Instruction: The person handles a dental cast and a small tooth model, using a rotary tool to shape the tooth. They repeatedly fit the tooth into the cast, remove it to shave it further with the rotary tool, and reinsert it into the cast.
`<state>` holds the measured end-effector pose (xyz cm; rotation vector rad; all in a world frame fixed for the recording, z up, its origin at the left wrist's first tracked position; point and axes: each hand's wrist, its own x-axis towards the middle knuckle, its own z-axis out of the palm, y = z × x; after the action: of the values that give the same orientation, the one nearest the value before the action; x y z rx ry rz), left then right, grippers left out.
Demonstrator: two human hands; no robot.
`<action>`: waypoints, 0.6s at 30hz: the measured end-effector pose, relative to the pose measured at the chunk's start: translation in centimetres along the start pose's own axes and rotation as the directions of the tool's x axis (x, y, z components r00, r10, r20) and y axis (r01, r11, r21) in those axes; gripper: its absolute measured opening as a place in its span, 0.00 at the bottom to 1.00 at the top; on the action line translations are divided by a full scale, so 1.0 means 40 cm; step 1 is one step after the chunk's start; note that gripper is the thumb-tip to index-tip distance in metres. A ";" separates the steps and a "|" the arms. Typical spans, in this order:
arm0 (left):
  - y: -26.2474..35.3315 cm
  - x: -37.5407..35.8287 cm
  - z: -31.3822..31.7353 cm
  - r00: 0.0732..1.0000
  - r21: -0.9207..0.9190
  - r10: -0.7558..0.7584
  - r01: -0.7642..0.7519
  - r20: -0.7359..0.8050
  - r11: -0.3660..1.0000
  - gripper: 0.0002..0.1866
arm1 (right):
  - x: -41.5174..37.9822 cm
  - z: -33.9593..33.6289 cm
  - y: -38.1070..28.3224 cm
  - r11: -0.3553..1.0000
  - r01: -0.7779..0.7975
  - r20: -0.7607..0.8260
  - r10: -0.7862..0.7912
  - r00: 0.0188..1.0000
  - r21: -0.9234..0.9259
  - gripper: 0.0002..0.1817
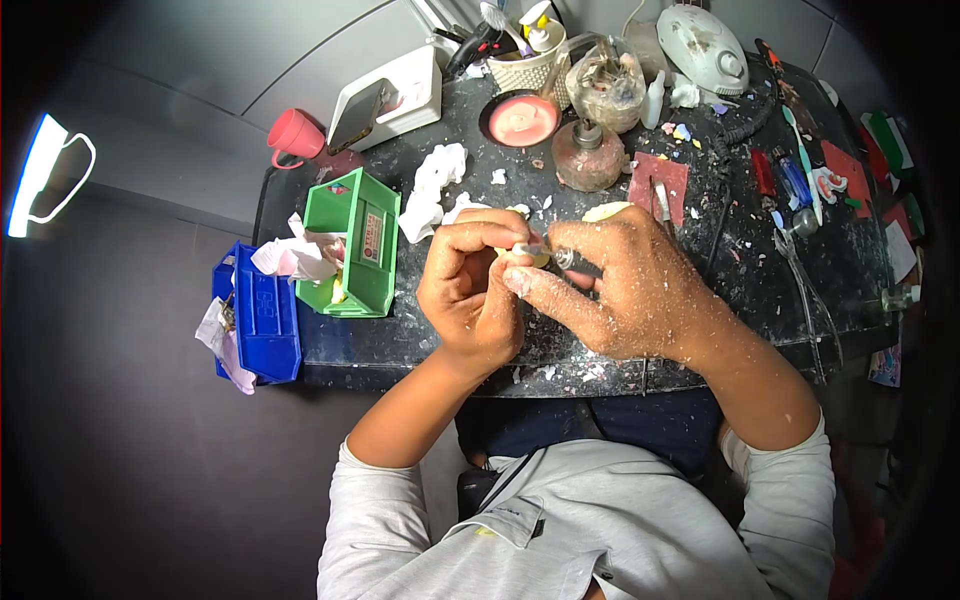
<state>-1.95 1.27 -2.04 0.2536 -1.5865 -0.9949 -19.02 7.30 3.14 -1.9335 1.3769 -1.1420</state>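
Note:
My left hand (470,290) is curled over the dark worktable (760,260), fingers closed around a small pale yellowish piece (536,258) that is mostly hidden. My right hand (620,285), dusted with white flecks, grips a slim metal-tipped hand tool (550,254) whose tip meets the piece between both thumbs. Both hands touch each other at the table's middle.
A green bin (355,245) and a blue bin (262,320) with crumpled tissue stand at the left. Behind are a glass lamp (590,150), a round pink dish (522,120), a white basket (525,70), a white machine (705,45), a pink cup (293,133) and sandpaper (660,180). Tools lie at the right.

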 end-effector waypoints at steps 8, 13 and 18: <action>0.000 -0.004 -0.001 0.999 -0.003 -0.037 0.037 -0.002 0.999 0.07 | 0.002 -0.005 0.005 1.000 -0.004 0.012 0.004 1.000 -0.001 0.25; -0.001 -0.001 0.002 1.000 -0.004 -0.030 0.030 0.001 1.000 0.07 | 0.001 -0.004 0.007 0.999 0.034 -0.010 -0.034 0.999 0.006 0.25; -0.001 0.006 0.004 0.998 -0.029 -0.050 0.049 -0.025 0.998 0.07 | 0.008 -0.076 0.047 0.999 -0.042 -0.148 0.037 0.988 -0.034 0.22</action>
<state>-2.18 1.17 -1.87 0.2863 -1.5481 -1.0477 -22.53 6.53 3.38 -1.8700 1.5166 -1.2711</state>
